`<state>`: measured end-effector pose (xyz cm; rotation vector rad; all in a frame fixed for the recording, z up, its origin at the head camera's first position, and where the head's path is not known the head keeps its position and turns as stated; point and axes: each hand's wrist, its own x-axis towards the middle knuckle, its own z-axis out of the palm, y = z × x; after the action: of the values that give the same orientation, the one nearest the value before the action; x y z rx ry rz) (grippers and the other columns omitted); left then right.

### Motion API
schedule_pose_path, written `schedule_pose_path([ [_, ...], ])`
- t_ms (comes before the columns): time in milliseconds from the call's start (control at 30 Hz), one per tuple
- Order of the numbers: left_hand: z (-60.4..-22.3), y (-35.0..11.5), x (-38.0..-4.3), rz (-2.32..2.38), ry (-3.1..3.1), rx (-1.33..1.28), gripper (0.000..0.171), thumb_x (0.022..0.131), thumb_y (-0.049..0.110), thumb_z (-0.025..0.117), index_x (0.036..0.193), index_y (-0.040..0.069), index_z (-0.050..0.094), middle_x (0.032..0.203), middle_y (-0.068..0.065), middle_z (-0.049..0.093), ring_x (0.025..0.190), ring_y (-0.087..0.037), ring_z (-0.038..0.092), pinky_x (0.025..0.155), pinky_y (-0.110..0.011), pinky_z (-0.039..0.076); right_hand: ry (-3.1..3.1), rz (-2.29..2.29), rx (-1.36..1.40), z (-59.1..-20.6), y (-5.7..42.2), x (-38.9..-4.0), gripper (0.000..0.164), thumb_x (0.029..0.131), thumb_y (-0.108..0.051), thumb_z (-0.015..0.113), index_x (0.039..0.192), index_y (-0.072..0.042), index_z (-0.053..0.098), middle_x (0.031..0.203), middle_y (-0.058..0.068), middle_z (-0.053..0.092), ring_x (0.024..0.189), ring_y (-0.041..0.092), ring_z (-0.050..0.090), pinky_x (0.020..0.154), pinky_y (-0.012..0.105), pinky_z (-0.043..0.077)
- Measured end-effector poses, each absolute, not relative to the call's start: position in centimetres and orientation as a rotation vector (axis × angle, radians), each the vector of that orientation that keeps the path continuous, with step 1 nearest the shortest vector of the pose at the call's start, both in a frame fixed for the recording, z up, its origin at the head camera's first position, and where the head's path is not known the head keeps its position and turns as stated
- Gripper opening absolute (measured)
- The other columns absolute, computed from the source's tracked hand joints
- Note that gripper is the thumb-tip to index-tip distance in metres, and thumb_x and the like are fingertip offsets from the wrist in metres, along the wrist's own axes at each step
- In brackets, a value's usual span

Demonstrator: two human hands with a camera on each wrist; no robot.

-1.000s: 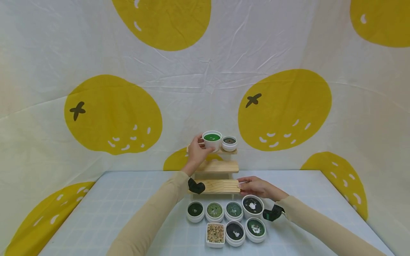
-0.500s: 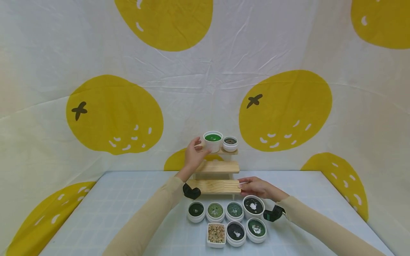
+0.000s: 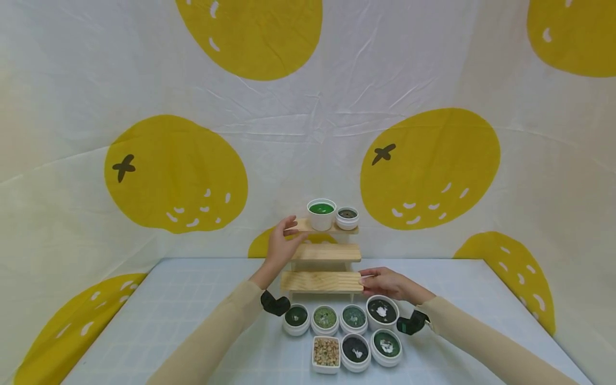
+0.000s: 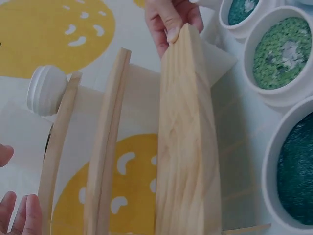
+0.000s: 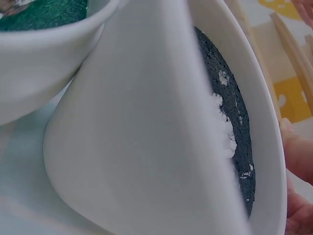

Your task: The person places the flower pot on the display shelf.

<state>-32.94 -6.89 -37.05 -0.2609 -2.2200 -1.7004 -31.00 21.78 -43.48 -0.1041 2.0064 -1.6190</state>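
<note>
White cup of green filling (image 3: 321, 215) atop a three-tier wooden stand (image 3: 327, 252)
The left hand (image 3: 281, 246), fingers loosely spread, is near the cup's eight o'clock; a smaller white pot (image 3: 347, 218) sits at its three. The right hand (image 3: 392, 283) pinches the bottom tier (image 3: 321, 282) at its three o'clock end.

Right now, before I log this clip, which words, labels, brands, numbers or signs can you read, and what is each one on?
None: no readable text in any view.
Cups, square tub, stand: no lettering on the sides that show.
Backdrop: two dark X-shaped marks, which look like part of the fruit print, not letters.
Wrist cameras: too small to tell.
</note>
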Motion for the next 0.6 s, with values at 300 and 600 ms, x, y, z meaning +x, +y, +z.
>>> schedule_pose_path([
  [300, -38.0, -7.6, -31.3, -1.798, -2.217, -0.283, 0.060, 0.080, 0.008, 0.076, 0.134, 0.000, 0.051, 0.128, -0.020, 0.059, 0.114, -0.040, 0.057, 0.091, -0.043, 0.054, 2.020, -1.606, -0.103, -43.7, 21.8, -31.1, 0.056, 0.095, -0.010, 0.056, 0.142, 0.010, 0.033, 0.113, 0.012, 0.065, 0.084, 0.010, 0.063, 0.078, 0.022, 0.057],
  [600, -38.8, -8.2, -29.7, -1.791, -2.204, -0.273, 0.054, 0.081, 0.005, 0.074, 0.130, 0.000, 0.053, 0.124, -0.020, 0.060, 0.106, -0.035, 0.061, 0.091, -0.041, 0.054, 2.021, -1.625, -0.068, -43.8, 21.7, -31.1, 0.056, 0.095, -0.011, 0.057, 0.142, 0.009, 0.033, 0.108, 0.011, 0.066, 0.083, 0.011, 0.064, 0.077, 0.023, 0.057],
])
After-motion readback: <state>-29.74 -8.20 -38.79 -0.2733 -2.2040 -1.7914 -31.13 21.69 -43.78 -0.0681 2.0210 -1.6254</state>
